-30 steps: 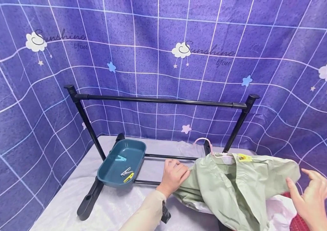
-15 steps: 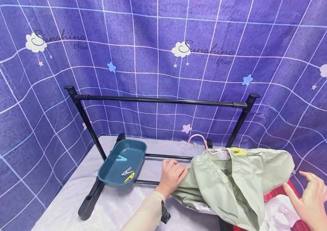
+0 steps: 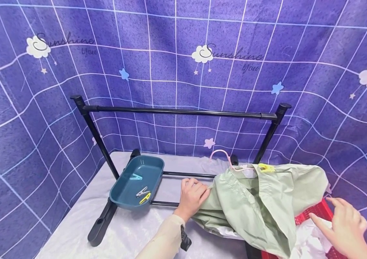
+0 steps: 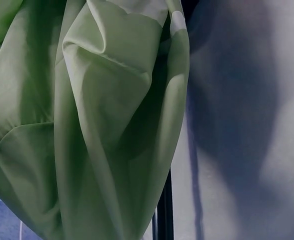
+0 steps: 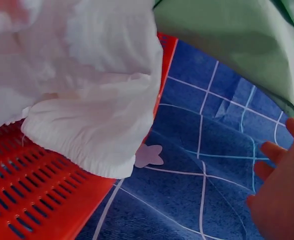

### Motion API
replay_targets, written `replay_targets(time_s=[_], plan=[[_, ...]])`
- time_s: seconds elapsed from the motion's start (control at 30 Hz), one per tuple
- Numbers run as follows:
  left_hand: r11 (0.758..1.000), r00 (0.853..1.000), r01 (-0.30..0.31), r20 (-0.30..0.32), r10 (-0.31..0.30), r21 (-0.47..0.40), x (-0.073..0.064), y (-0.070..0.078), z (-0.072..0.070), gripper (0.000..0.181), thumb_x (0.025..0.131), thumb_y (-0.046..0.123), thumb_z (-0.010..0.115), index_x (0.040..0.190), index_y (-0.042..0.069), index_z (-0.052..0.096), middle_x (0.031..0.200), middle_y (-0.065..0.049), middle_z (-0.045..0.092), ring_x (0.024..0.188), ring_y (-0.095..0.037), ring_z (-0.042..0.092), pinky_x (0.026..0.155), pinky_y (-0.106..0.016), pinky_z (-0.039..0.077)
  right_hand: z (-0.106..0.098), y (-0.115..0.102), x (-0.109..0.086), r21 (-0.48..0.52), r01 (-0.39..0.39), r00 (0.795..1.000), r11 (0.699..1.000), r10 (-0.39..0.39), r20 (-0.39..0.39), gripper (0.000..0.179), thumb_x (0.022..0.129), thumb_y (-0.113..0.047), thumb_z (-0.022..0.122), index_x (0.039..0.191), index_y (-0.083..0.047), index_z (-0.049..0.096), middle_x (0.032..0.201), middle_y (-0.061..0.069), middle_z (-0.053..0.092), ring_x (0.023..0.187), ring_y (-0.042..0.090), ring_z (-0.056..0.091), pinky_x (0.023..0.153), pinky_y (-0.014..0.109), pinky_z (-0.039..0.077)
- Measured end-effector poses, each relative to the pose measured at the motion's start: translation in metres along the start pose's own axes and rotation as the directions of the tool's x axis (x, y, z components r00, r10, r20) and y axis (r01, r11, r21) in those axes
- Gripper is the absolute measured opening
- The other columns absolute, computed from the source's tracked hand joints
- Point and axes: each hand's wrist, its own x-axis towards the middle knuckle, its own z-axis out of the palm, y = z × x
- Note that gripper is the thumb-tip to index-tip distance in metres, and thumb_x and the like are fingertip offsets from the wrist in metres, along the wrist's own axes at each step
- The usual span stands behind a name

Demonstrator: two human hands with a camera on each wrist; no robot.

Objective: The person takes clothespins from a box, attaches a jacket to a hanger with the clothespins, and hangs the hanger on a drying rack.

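A light green jacket (image 3: 245, 201) hangs on a pink hanger (image 3: 222, 154), whose hook points up and to the left. A yellow clothespin (image 3: 266, 168) clips the jacket at the top, beside the neck opening. My left hand (image 3: 192, 198) grips the jacket at its left shoulder end, fingers curled over the cloth; in the left wrist view the green cloth (image 4: 107, 110) drapes in folds. My right hand (image 3: 345, 223) holds nothing, its fingers spread and relaxed just beyond the jacket's right end. The right wrist view shows its fingers (image 5: 272, 152) apart from the green cloth.
A red basket (image 5: 42, 195) with white clothing (image 5: 94, 120) stands at the lower right, under the jacket. A black rack (image 3: 177, 111) spans the back. The teal tray (image 3: 128, 180) at left holds light blue, grey and yellow clothespins (image 3: 145, 198).
The jacket and hanger have shifted left and slightly up, uncovering more of the red basket. My right hand has moved a little left and down. My left hand keeps its grip.
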Motion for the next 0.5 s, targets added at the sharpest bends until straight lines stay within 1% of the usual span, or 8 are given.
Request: replay_targets(time_s=[0.1, 0.2, 0.37, 0.5], plan=[[1.0, 1.0, 0.005, 0.002, -0.005, 0.0, -0.001, 0.0, 0.0, 0.026, 0.097, 0.025, 0.057, 0.075, 0.015, 0.067, 0.073, 0.004, 0.065, 0.077, -0.019, 0.058, 0.08, -0.043, 0.039, 0.004, 0.002, -0.003, -0.038, 0.023, 0.998, 0.999, -0.021, 0.054, 0.074, 0.083, -0.04, 0.073, 0.129, 0.008, 0.04, 0.131, 0.032, 0.032, 0.118, 0.057, 0.026, 0.084, 0.071, 0.015], [1.0, 1.0, 0.007, 0.0, -0.007, -0.002, -0.002, 0.001, 0.0, 0.026, 0.097, 0.025, 0.057, 0.075, 0.015, 0.067, 0.073, 0.004, 0.065, 0.076, -0.019, 0.058, 0.08, -0.043, 0.039, 0.007, 0.002, -0.007, -0.053, 0.044, 0.994, 0.998, -0.038, 0.107, 0.077, 0.083, -0.043, 0.073, 0.129, 0.008, 0.04, 0.131, 0.03, 0.032, 0.121, 0.055, 0.024, 0.087, 0.072, 0.013], [1.0, 1.0, 0.003, -0.005, -0.003, -0.006, -0.002, 0.001, 0.001, 0.025, 0.096, 0.024, 0.058, 0.075, 0.014, 0.067, 0.073, 0.004, 0.065, 0.076, -0.019, 0.058, 0.079, -0.043, 0.039, 0.015, 0.004, -0.012, -0.053, 0.064, 0.99, 0.997, -0.057, 0.129, 0.078, 0.078, -0.046, 0.077, 0.125, 0.007, 0.044, 0.128, 0.028, 0.036, 0.118, 0.054, 0.028, 0.09, 0.072, 0.012], [1.0, 1.0, 0.003, -0.003, -0.003, -0.001, -0.002, 0.0, 0.001, 0.024, 0.096, 0.024, 0.059, 0.075, 0.014, 0.067, 0.073, 0.004, 0.065, 0.076, -0.019, 0.058, 0.079, -0.042, 0.039, 0.021, 0.004, -0.016, -0.054, 0.064, 0.983, 0.997, -0.053, 0.178, 0.079, 0.075, -0.046, 0.079, 0.125, 0.005, 0.045, 0.127, 0.027, 0.038, 0.118, 0.053, 0.029, 0.088, 0.072, 0.014]])
